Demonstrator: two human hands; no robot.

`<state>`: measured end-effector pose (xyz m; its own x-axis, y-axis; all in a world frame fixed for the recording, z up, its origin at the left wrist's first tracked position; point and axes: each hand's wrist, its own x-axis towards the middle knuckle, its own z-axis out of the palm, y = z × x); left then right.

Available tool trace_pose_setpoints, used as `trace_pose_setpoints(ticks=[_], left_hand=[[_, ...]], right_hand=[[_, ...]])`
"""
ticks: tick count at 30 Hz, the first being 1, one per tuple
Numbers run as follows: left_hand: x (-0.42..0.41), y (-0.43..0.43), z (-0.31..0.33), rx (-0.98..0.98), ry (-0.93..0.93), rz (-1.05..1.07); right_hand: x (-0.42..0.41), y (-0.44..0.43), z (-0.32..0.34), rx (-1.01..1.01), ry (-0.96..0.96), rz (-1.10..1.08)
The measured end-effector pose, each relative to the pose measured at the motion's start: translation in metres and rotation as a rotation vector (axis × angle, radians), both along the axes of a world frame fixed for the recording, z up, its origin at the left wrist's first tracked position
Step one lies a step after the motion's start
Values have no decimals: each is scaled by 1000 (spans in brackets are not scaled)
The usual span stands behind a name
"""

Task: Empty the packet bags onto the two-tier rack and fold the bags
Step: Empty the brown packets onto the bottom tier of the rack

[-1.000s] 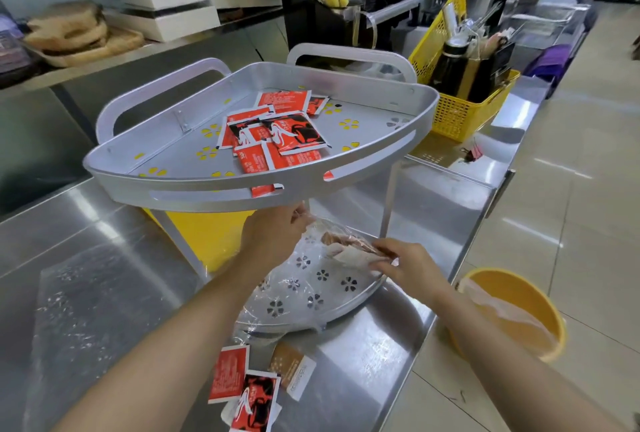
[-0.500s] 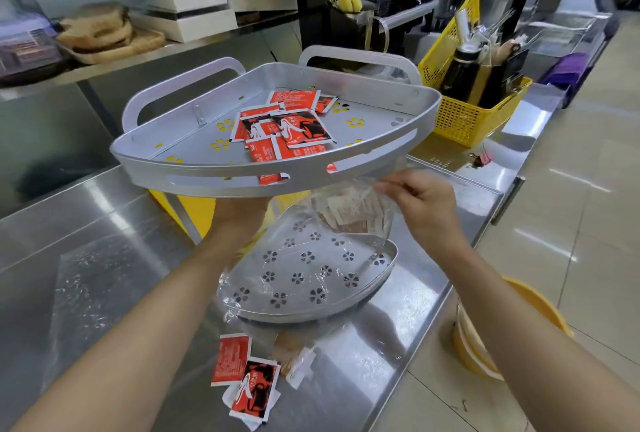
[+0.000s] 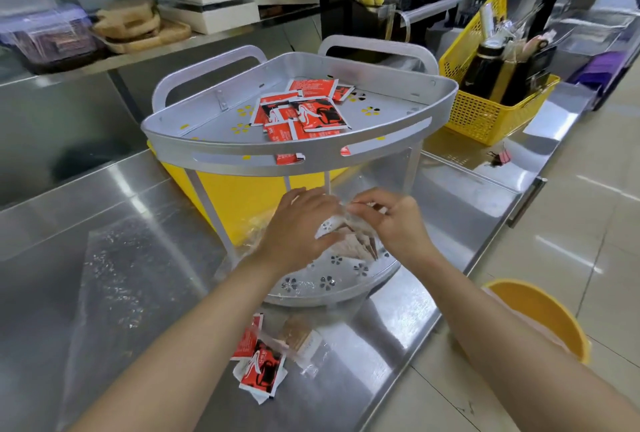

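A person's left hand [image 3: 298,227] and right hand [image 3: 393,223] meet under the top level of a silver two-tier rack [image 3: 221,151] on a steel table [image 3: 69,210], both gripping a clear bag [image 3: 341,229] held between them. The left hand's fingers curl over the bag's near side, and the right hand's fingertips pinch its top edge. Brown packets [image 3: 360,248] bunch inside the bag just below the right hand's fingers, over the perforated lower tier [image 3: 311,284], which lies directly beneath both hands. Whether any packet touches that tier cannot be told. Above and beyond the hands, red packets [image 3: 304,109] lie heaped in the middle of the upper tier [image 3: 391,109], one poking through a slot in its front rim. Nearer than the hands, between the two forearms, a few loose packets [image 3: 259,366], red and brown, lie on the table just in front of the rack. Left of the left hand, a flat plastic bag [image 3: 114,286] lies spread on the table. A yellow bucket [image 3: 540,314] stands on the floor beside the right forearm. A yellow basket [image 3: 485,113] of bottles sits on the table well beyond the right hand.
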<state>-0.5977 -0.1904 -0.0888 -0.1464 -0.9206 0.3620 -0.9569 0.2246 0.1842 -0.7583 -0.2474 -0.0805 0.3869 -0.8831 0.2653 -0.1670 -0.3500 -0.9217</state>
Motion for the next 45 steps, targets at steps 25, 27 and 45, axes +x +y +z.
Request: trace_pose_setpoints(ticks=[25,27,45], left_hand=[[-7,8,9,-277,673,346],[-8,9,12,-263,731,371],[7,19,-28,-183,1114,659]], right_hand=[[11,2,22,-305,63,-169],[16,0,24,-201,126,-99],[13,-16,43,-48,-285,-157]])
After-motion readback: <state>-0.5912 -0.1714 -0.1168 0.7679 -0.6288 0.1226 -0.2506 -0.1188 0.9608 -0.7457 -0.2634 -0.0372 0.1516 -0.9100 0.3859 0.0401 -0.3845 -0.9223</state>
